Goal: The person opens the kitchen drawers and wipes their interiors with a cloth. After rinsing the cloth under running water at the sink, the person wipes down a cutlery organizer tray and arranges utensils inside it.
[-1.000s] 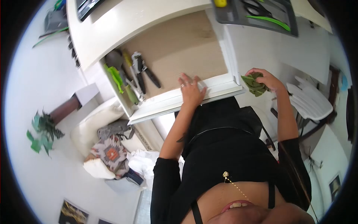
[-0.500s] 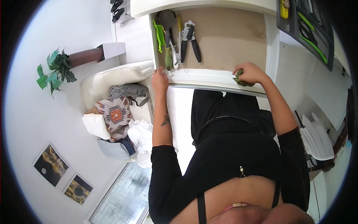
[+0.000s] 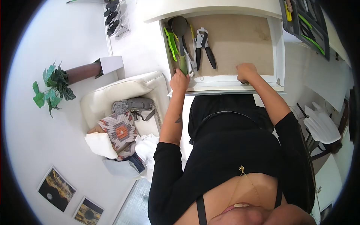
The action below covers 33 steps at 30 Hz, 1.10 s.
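Note:
My left hand (image 3: 179, 80) is inside the drawer's front left corner, its fingers closed at the end of the green handle of a cooking spoon (image 3: 179, 27) with a dark grey head. Beside that spoon lie a bright green plastic utensil (image 3: 171, 44) and other long tools, partly covered. A can opener (image 3: 205, 50) with black handles rests to their right on the beige liner. Toward the front right, my right hand (image 3: 248, 72) is closed around a crumpled green cloth (image 3: 245, 82), mostly hidden under the fingers.
The open white drawer (image 3: 225, 89) reaches to my waist. A grey utensil tray (image 3: 309, 33) stands at upper right. On the left are a cream armchair (image 3: 112, 88) with clothes and a bag, and a potted plant (image 3: 56, 84). A white chair (image 3: 322, 125) stands at right.
My left hand has moved from the drawer's left front rim onto the spoon handle. My right hand has shifted from the front edge further into the drawer with the cloth. The view has shifted slightly.

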{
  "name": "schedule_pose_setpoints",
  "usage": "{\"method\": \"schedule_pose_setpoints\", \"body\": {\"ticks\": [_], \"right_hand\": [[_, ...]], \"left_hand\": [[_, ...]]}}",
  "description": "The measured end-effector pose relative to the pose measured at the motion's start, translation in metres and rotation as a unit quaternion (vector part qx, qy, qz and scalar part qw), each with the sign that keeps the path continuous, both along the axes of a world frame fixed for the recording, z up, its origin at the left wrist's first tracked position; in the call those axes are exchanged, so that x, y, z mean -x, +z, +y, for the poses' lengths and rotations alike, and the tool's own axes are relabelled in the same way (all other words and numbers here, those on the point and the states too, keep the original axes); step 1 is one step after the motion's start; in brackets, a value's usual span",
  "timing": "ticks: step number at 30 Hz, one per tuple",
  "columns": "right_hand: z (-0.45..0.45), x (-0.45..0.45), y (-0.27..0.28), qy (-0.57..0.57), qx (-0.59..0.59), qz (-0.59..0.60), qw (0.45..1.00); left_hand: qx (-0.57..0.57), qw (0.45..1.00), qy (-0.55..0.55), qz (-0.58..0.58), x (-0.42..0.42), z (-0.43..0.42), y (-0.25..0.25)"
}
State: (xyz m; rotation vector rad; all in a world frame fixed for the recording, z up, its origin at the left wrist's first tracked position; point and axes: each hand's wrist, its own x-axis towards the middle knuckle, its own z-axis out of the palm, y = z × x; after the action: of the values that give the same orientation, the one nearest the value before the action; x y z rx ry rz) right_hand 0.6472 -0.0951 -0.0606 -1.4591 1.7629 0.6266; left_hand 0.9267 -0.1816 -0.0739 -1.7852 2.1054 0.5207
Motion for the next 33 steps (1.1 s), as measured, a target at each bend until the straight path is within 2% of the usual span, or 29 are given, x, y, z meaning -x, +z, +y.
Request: {"method": "schedule_pose_setpoints", "body": {"ticks": [10, 13, 14, 16, 18, 19, 21, 25, 27, 28, 31, 33], "right_hand": [[-0.036, -0.003, 0.024, 0.011, -0.094, 0.024, 0.995], [-0.031, 0.003, 0.016, -0.019, -0.070, 0.033, 0.997], [-0.026, 0.005, 0.016, -0.056, -0.049, -0.004, 0.997], [-0.022, 0.013, 0.019, -0.092, -0.028, -0.038, 0.995], [-0.014, 0.022, 0.026, -0.164, 0.033, -0.121, 0.978], [-0.009, 0.027, 0.029, -0.164, 0.031, -0.118, 0.979], [0.003, 0.034, 0.039, -0.237, 0.082, -0.197, 0.948], [0.016, 0.041, 0.049, -0.277, 0.097, -0.229, 0.928], [0.011, 0.036, 0.053, -0.308, 0.058, -0.287, 0.906], [0.006, 0.029, 0.051, -0.308, 0.059, -0.286, 0.906], [-0.017, -0.017, 0.040, -0.232, 0.174, -0.265, 0.920], [-0.043, -0.052, 0.042, -0.220, 0.223, -0.230, 0.921]], "left_hand": [[-0.090, 0.995, -0.040, -0.008, -0.002, -0.026, 0.022], [-0.060, 0.997, -0.045, 0.005, -0.002, -0.023, 0.016], [-0.031, 0.998, -0.048, 0.013, -0.003, -0.019, 0.012], [-0.027, 0.999, -0.040, 0.024, -0.003, -0.018, 0.004], [-0.027, 0.999, -0.030, 0.034, -0.002, -0.020, 0.003], [-0.041, 0.998, -0.018, 0.047, -0.005, -0.023, 0.002], [-0.057, 0.996, -0.006, 0.062, -0.012, -0.026, 0.005], [-0.048, 0.987, -0.022, 0.153, -0.030, -0.024, 0.014], [-0.107, 0.975, 0.010, 0.196, -0.030, -0.025, 0.020], [-0.106, 0.975, 0.009, 0.197, -0.028, -0.024, 0.019], [-0.101, 0.958, 0.055, 0.265, -0.024, -0.020, 0.017], [-0.150, 0.927, 0.129, 0.319, -0.018, -0.020, 0.029]]}}
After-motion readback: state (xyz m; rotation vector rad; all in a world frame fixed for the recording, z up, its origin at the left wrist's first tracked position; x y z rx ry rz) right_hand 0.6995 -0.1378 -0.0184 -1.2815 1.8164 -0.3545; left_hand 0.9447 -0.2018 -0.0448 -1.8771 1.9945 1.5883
